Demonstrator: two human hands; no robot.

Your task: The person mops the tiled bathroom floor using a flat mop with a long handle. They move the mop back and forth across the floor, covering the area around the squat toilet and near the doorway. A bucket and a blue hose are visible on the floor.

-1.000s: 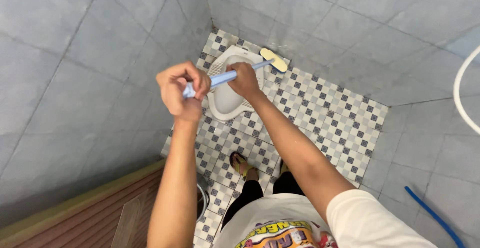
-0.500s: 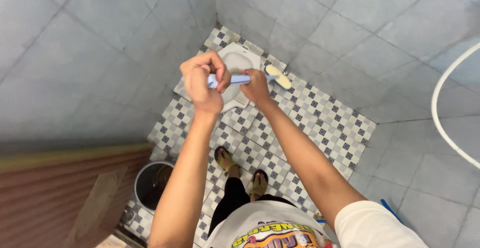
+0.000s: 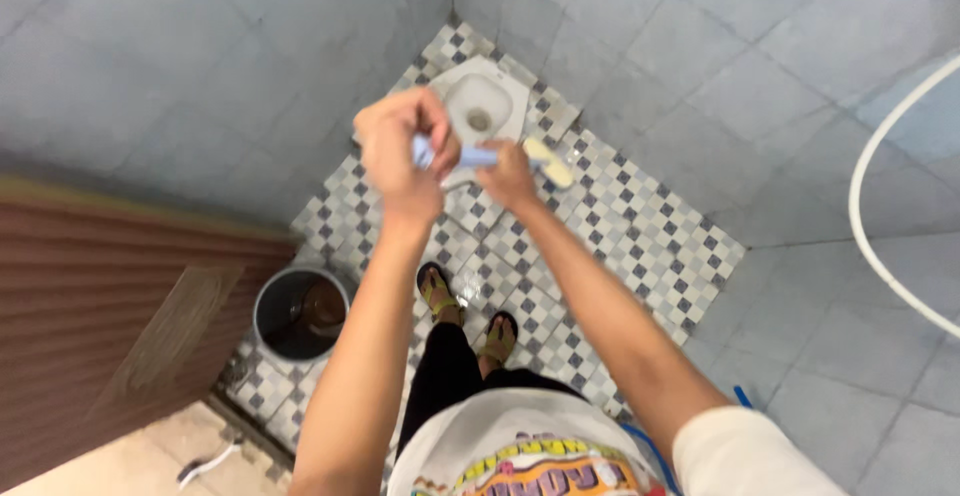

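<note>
Both my hands grip a light blue brush handle (image 3: 475,156) held level in front of me. My left hand (image 3: 402,151) is closed round the near end. My right hand (image 3: 508,174) grips the handle further along, close to the pale yellow brush head (image 3: 549,161). The brush hangs in the air above a white squat toilet pan (image 3: 482,106) set into the checkered floor (image 3: 640,236). My feet in sandals (image 3: 470,316) stand on the small tiles below my arms.
Grey tiled walls close in on the left, back and right. A grey bucket (image 3: 298,312) with dark water stands at the lower left beside a brown ribbed door (image 3: 110,306). A white hose (image 3: 880,216) curves along the right wall. A blue hose end (image 3: 742,396) shows near my shoulder.
The view has swung back and left, so the bucket and door now show fully. Both hands keep their grip on the brush, with the left hand now closer to the right.
</note>
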